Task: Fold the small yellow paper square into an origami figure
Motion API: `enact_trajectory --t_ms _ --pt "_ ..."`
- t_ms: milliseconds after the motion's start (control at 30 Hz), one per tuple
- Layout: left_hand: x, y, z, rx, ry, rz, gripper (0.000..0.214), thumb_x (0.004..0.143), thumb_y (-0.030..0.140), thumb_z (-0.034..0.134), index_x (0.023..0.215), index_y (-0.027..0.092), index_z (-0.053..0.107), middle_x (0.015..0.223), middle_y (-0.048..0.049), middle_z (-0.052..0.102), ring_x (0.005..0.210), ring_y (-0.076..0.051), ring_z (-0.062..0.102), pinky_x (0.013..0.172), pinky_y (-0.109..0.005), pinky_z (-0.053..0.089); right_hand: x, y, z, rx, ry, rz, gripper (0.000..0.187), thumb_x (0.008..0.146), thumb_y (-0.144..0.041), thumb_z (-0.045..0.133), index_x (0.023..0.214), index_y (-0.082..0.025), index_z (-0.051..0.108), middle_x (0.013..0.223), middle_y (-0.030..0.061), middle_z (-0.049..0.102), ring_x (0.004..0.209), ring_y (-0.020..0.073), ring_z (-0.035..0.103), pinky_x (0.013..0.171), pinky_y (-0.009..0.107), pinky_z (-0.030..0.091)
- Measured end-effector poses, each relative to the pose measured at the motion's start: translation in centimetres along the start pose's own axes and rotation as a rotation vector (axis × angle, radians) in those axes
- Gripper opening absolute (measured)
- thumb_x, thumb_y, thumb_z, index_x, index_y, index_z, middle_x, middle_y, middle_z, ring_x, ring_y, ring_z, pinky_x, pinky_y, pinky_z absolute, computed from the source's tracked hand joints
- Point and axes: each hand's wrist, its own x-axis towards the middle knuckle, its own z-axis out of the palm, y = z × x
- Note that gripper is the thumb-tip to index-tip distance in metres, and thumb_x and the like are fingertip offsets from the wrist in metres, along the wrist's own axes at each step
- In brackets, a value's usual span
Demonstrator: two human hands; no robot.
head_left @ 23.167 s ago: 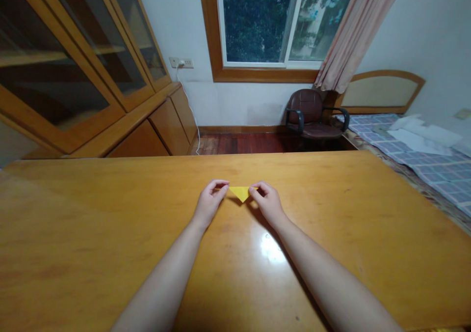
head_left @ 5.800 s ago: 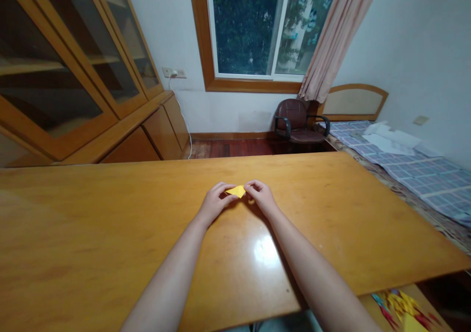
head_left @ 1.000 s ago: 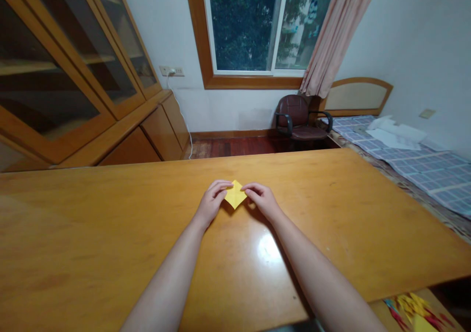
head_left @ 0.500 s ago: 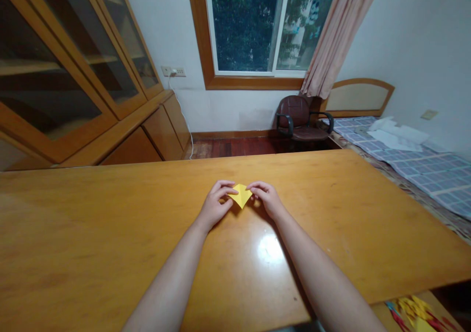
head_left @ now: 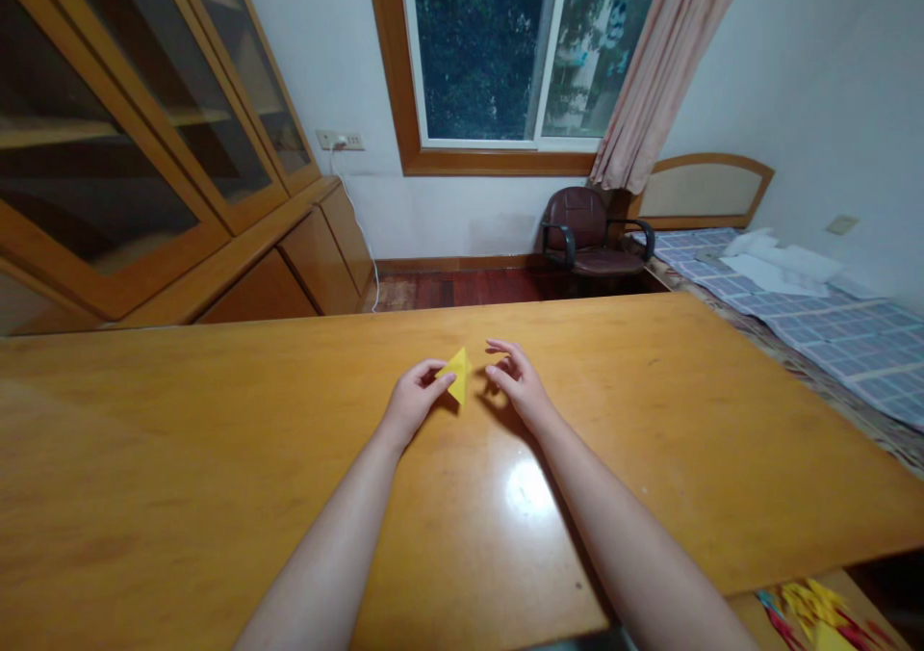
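Observation:
A small folded sheet of yellow paper is pinched at its left corner between the thumb and fingers of my left hand. The paper looks like a triangle, with its long edge facing right, held just above the wooden table. To the right of the paper, apart from it, is my right hand. Its thumb and fingers are spread with nothing between them.
At the lower right, below the tabletop's edge, lie yellow and red pieces, too small to name. Beyond the table are a brown armchair, a bed with white sheets on it, and a glass-door cabinet.
My right hand has let go of the paper and opened. The paper has turned and shifted slightly left in my left hand, now showing a triangle instead of a creased kite-like shape.

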Motion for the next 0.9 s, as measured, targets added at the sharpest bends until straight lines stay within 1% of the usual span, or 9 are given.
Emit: enact_trajectory --t_ms 67,133,233,367,567,667,800,900 --pt "0.1 0.1 0.0 -0.079 0.006 -0.015 0.036 0.069 0.040 0.076 0.093 0.016 0.066 0.089 -0.0043 0.069 0.083 -0.018 0.063 0.076 -0.027 0.048 0.0 0.1 0.1 -0.070 -0.062 -0.061 0.042 0.081 -0.033 0.068 0.122 -0.029 0.061 0.122 0.0058 0.053 0.084 0.0133 0.057 0.075 0.028 0.051" --pt "0.2 0.1 -0.1 -0.142 -0.005 -0.042 0.045 0.067 0.040 0.077 0.103 0.016 0.063 0.088 -0.0040 0.069 0.082 -0.018 0.063 0.075 -0.026 0.048 0.0 0.2 0.2 -0.122 -0.123 -0.095 0.044 0.080 -0.033 0.071 0.123 -0.029 0.062 0.127 0.0068 0.052 0.099 0.0172 0.058 0.085 0.031 0.050" --pt "0.3 0.1 -0.3 -0.180 -0.031 -0.077 0.053 0.069 0.040 0.076 0.113 0.016 0.059 0.081 -0.0020 0.067 0.075 -0.016 0.063 0.071 -0.025 0.048 -0.1 0.1 0.4 -0.112 -0.189 -0.073 0.050 0.077 -0.034 0.075 0.125 -0.029 0.061 0.126 0.0072 0.056 0.108 0.0206 0.057 0.089 0.034 0.049" --pt "0.4 -0.2 -0.4 -0.178 -0.030 -0.067 0.052 0.068 0.040 0.078 0.110 0.016 0.061 0.086 -0.0033 0.067 0.079 -0.016 0.063 0.072 -0.025 0.048 -0.2 0.2 0.6 -0.094 -0.193 0.010 0.054 0.072 -0.034 0.079 0.123 -0.029 0.062 0.114 0.0055 0.064 0.102 0.0210 0.059 0.089 0.036 0.049" --pt "0.6 -0.7 -0.4 -0.168 0.015 -0.038 0.047 0.068 0.040 0.078 0.106 0.016 0.065 0.091 -0.0037 0.066 0.082 -0.016 0.063 0.076 -0.027 0.050 -0.2 1.1 0.9 -0.027 -0.175 0.017 0.056 0.066 -0.034 0.083 0.119 -0.027 0.065 0.108 0.0050 0.059 0.095 0.0189 0.059 0.082 0.031 0.050" --pt "0.7 -0.7 -0.4 -0.168 0.037 -0.031 0.046 0.067 0.039 0.079 0.105 0.016 0.066 0.093 -0.0045 0.067 0.083 -0.017 0.063 0.078 -0.028 0.051 -0.1 1.0 1.0 -0.039 -0.170 0.027 0.053 0.067 -0.032 0.083 0.116 -0.027 0.067 0.105 0.0042 0.059 0.089 0.0167 0.059 0.078 0.029 0.050" --pt "0.7 -0.7 -0.4 -0.162 0.039 -0.046 0.046 0.066 0.040 0.080 0.103 0.016 0.067 0.103 -0.0082 0.069 0.093 -0.020 0.064 0.085 -0.033 0.051 0.0 0.8 1.0 -0.063 -0.148 0.038 0.046 0.068 -0.028 0.081 0.112 -0.025 0.069 0.101 0.0029 0.060 0.084 0.0144 0.059 0.076 0.028 0.048" --pt "0.7 -0.8 -0.4 -0.156 0.023 -0.059 0.048 0.066 0.041 0.080 0.104 0.015 0.067 0.106 -0.0096 0.069 0.094 -0.022 0.064 0.087 -0.035 0.051 0.1 0.8 0.8 0.024 -0.146 0.088 0.046 0.068 -0.029 0.081 0.112 -0.024 0.068 0.100 0.0031 0.064 0.086 0.0155 0.060 0.080 0.029 0.048"
